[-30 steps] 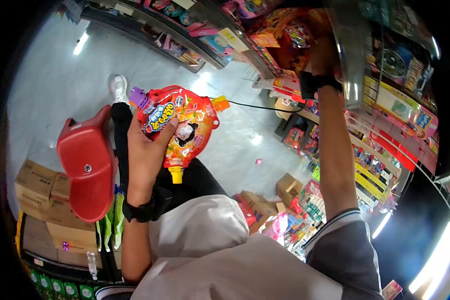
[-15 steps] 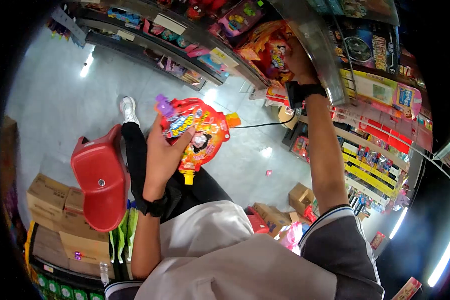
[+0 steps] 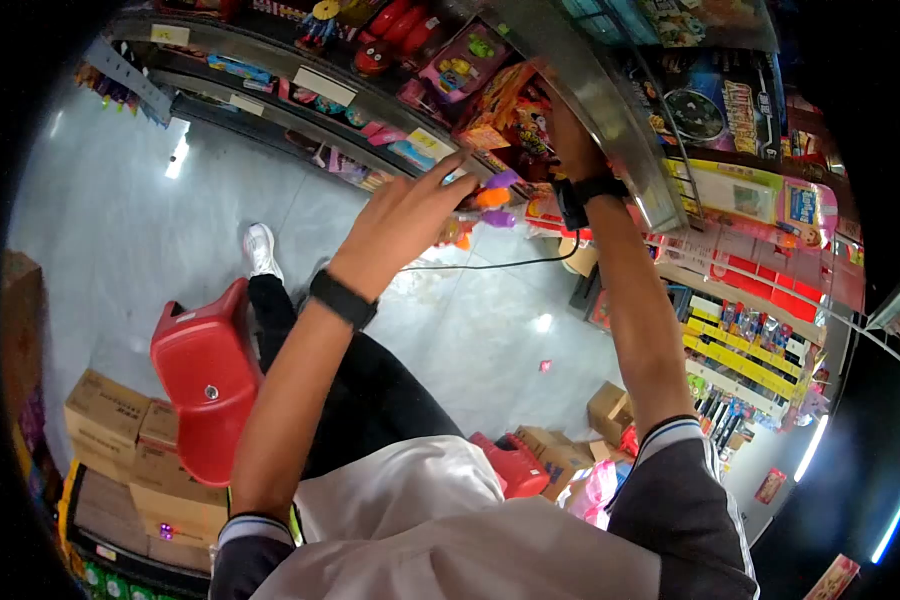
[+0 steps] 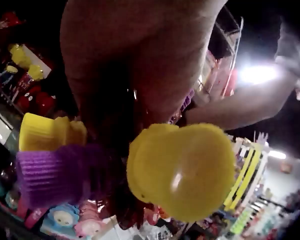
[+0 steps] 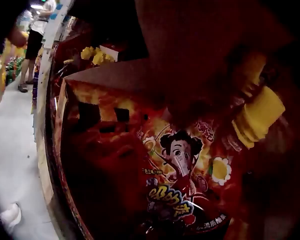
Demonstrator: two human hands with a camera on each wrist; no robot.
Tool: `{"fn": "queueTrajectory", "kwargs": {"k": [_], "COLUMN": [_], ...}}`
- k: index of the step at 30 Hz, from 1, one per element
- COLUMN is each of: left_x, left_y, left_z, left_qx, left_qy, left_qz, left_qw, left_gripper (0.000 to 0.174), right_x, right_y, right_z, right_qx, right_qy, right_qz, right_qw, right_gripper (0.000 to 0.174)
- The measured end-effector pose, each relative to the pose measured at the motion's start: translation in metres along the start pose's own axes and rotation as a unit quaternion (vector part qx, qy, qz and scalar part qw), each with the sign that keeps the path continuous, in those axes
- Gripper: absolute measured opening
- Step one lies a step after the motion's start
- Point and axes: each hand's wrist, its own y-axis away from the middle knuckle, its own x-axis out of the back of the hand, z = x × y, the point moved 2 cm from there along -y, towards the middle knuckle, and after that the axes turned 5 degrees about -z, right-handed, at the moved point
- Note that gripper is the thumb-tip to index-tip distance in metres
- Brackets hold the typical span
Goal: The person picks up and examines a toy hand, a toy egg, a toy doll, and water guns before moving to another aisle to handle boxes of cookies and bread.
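Observation:
My left hand (image 3: 402, 225), raised towards the shelf, grips red pouches seen edge-on and mostly hidden behind it. Their purple cap (image 3: 500, 218) and orange cap (image 3: 492, 198) stick out past the fingertips. Close up in the left wrist view are a large yellow cap (image 4: 185, 170) and a ribbed purple cap (image 4: 52, 175). My right hand (image 3: 570, 138) reaches into a flame-patterned display box (image 5: 97, 132) on the shelf. Below that hand lies a red pouch (image 5: 182, 167) with a cartoon face and yellow caps. Its fingers are in shadow, so I cannot tell whether they hold the pouch.
The metal shelf upright (image 3: 610, 120) runs beside my right forearm. Boxed toys (image 3: 467, 62) share the shelf with the display box. A black cable (image 3: 500, 264) hangs from the right wrist. On the left stand a red stool (image 3: 205, 380) and cardboard boxes (image 3: 110, 420).
My left hand has moved up and right from over my lap towards the display box, turning its pouches edge-on. The right hand stays in the box as the view shifts.

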Motion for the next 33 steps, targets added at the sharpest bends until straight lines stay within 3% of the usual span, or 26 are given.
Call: {"fn": "queueTrajectory", "kwargs": {"k": [3,5,6,7,8,10,13,16,19,25,27,28,29,30,32,33], "left_x": [-0.002,-0.031,-0.044,-0.050,-0.039,-0.039,-0.040,-0.043,-0.045,-0.051,-0.041,-0.030,-0.019,-0.009,-0.006,-0.001], "left_y": [-0.043,-0.067,-0.078,-0.082,-0.081,-0.081,-0.084,-0.090,-0.089,-0.098,-0.087,-0.074,-0.059,-0.042,-0.001,0.016], "left_z": [-0.007,-0.024,-0.033,-0.037,-0.027,-0.022,-0.019,-0.016,-0.015,-0.021,-0.025,-0.021,-0.018,-0.017,-0.024,-0.025], "left_qx": [-0.049,-0.104,-0.129,-0.152,-0.126,-0.107,-0.071,-0.056,-0.066,-0.090,-0.083,-0.069,-0.055,-0.027,0.007,0.067], "left_qy": [0.019,-0.057,-0.069,-0.080,-0.117,-0.141,-0.154,-0.178,-0.174,-0.145,-0.115,-0.106,-0.100,-0.041,0.071,0.174], "left_qz": [-0.035,0.034,0.071,0.107,0.068,0.069,0.054,0.056,0.098,0.070,0.036,0.020,0.002,-0.043,0.010,-0.033], "left_qw": [0.998,0.992,0.987,0.979,0.983,0.982,0.984,0.981,0.978,0.983,0.989,0.992,0.993,0.998,0.997,0.982], "left_gripper": [0.051,0.048,0.044,0.040,0.036,0.034,0.033,0.031,0.029,0.029,0.030,0.031,0.031,0.032,0.037,0.040], "right_x": [-0.002,-0.002,0.018,0.021,0.024,0.007,0.011,0.018,0.022,0.022,0.018,0.018,0.017,0.017,0.017,0.014], "right_y": [-0.001,-0.018,0.001,0.007,0.013,0.015,0.021,0.023,0.033,0.097,0.114,0.119,0.125,0.131,0.143,0.151], "right_z": [0.016,0.056,0.015,0.008,0.002,0.027,0.050,0.064,0.052,-0.022,0.006,0.000,-0.005,-0.009,-0.008,-0.019], "right_qx": [0.107,0.205,0.140,0.126,0.111,0.188,0.146,0.140,0.074,0.086,0.226,0.175,0.126,0.099,0.019,0.007], "right_qy": [0.037,0.095,0.098,0.109,0.121,0.157,0.274,0.260,0.457,0.552,0.589,0.457,0.307,0.238,0.161,0.105], "right_qz": [-0.010,0.025,-0.046,-0.039,-0.033,0.138,0.175,0.147,0.120,0.091,0.236,0.219,0.224,0.228,0.205,0.226], "right_qw": [0.993,0.974,0.984,0.985,0.986,0.960,0.934,0.944,0.878,0.825,0.739,0.844,0.916,0.939,0.965,0.969], "right_gripper": [0.035,0.033,0.032,0.032,0.032,0.033,0.034,0.031,0.029,0.037,0.027,0.027,0.026,0.027,0.028,0.027]}}
